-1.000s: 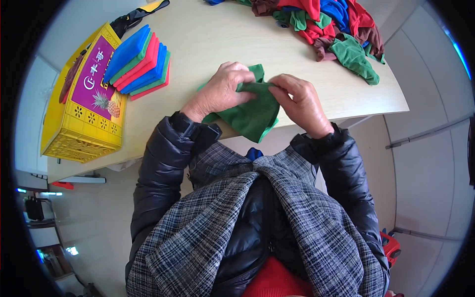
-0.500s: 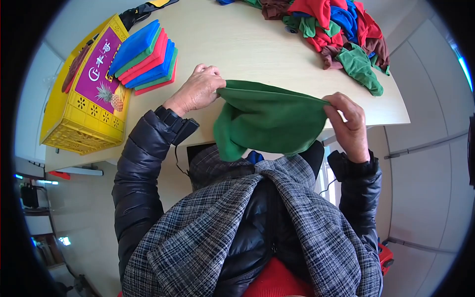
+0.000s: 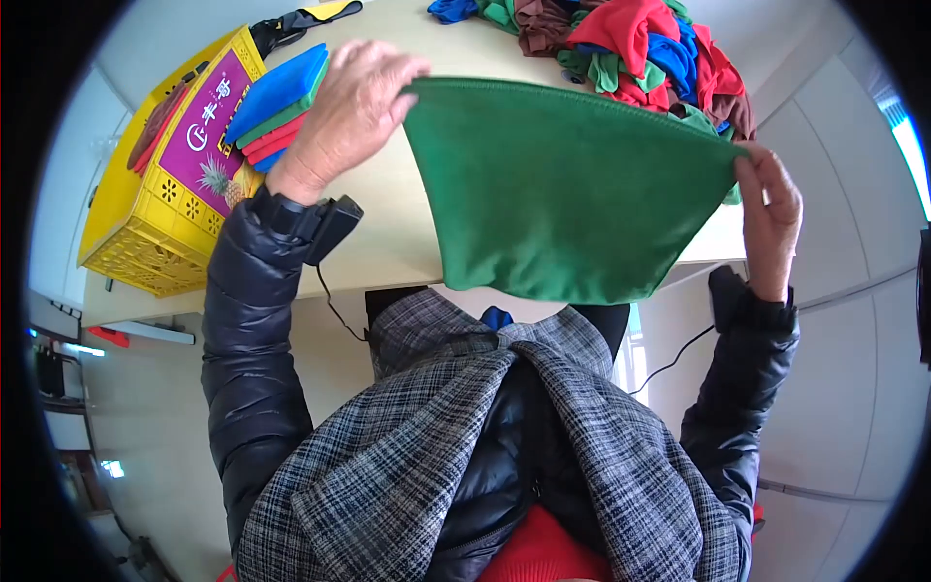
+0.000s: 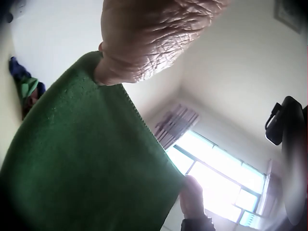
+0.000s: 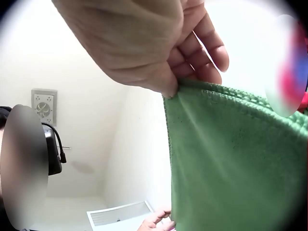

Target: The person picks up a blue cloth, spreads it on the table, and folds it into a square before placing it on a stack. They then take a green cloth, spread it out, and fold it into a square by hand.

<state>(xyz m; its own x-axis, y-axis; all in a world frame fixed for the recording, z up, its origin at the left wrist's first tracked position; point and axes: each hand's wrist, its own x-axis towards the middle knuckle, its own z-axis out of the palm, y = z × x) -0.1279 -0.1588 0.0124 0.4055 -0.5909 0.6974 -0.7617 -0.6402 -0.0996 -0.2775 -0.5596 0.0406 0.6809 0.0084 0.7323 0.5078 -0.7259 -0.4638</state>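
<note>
A green cloth [image 3: 572, 194] with stitched edges hangs stretched between both hands, over the front edge of the table. My left hand [image 3: 357, 112] pinches its upper left corner, and in the left wrist view the thumb side of that hand [image 4: 144, 43] presses on the corner. At the upper right corner my right hand [image 3: 773, 199] pinches the cloth between thumb and fingers. The right wrist view shows that grip close up, the thumb flat against the green cloth [image 5: 231, 159] and the other fingers [image 5: 197, 53] loosely bent behind it.
A stack of folded blue, green and red cloths [image 3: 276, 102] lies at the left, beside a yellow crate [image 3: 160, 247] with a purple pineapple label. At the back right is a loose heap of red, blue, green and brown cloths [image 3: 635, 44]. A black strap [image 3: 301, 24] lies behind the crate.
Both hands have moved apart and upward, the left now in front of the folded stack. The green cloth, bunched over the table at first, has been opened out and pulled taut.
</note>
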